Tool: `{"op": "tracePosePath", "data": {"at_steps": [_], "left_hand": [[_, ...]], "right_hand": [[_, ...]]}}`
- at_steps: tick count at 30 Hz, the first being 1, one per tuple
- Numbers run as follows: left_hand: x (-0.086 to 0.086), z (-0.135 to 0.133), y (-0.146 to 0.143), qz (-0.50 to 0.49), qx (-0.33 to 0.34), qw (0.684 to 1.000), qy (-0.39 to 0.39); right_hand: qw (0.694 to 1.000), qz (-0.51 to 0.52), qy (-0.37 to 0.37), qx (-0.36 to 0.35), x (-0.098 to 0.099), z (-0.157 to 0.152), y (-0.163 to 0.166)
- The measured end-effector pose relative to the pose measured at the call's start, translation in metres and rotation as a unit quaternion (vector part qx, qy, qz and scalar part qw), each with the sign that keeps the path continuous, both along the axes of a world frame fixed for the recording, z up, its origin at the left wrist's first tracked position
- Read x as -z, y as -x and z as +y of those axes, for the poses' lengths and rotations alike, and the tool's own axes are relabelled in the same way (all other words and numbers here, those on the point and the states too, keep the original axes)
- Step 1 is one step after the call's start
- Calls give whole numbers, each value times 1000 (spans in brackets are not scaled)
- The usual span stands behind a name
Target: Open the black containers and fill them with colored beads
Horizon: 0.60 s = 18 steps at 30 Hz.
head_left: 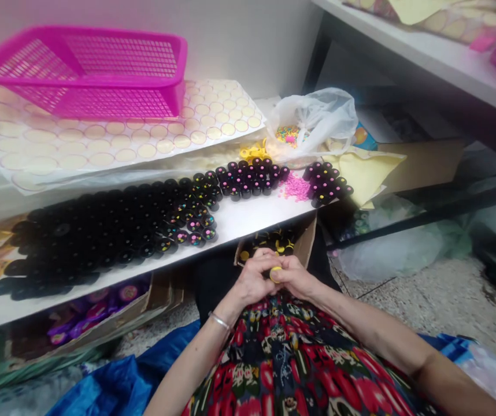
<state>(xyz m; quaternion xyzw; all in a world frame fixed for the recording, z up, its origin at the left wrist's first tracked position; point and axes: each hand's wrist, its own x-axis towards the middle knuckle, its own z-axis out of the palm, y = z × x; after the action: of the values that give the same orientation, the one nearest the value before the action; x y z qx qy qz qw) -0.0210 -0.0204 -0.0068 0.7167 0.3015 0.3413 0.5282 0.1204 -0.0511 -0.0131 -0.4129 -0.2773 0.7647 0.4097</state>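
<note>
My left hand and my right hand meet above my lap, both with fingers closed. Between them is a small round yellow cap, with my right thumb against it and my left fingers curled around its other side. Whatever lies under the cap is hidden by my fingers. Just beyond my hands, a cardboard box holds black pieces with yellow round ends. Black cylindrical containers stand in dense rows on the white table; those toward the right contain pink and coloured bits.
A pile of pink beads lies between two groups of black containers. Behind are yellow pieces, a plastic bag of coloured beads, and a pink basket on sheets of round stickers. Purple packets fill a box below.
</note>
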Motion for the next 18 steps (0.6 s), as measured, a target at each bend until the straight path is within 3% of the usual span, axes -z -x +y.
{"op": "tracePosePath", "data": {"at_steps": [3, 9, 12, 15, 18], "left_hand": [[9, 9, 5, 2, -46, 998, 43], [-1, 15, 3, -13, -79, 996, -31], [-2, 11, -2, 15, -73, 994, -77], [1, 10, -1, 41, -55, 991, -116], [1, 22, 7, 47, -88, 988, -122]], "right_hand": [[1000, 16, 16, -5, 1, 10, 0], [995, 81, -1, -63, -17, 19, -13], [999, 15, -17, -34, -16, 19, -14], [994, -91, -47, -37, -2, 25, -15], [956, -278, -33, -89, 24, 38, -18]]}}
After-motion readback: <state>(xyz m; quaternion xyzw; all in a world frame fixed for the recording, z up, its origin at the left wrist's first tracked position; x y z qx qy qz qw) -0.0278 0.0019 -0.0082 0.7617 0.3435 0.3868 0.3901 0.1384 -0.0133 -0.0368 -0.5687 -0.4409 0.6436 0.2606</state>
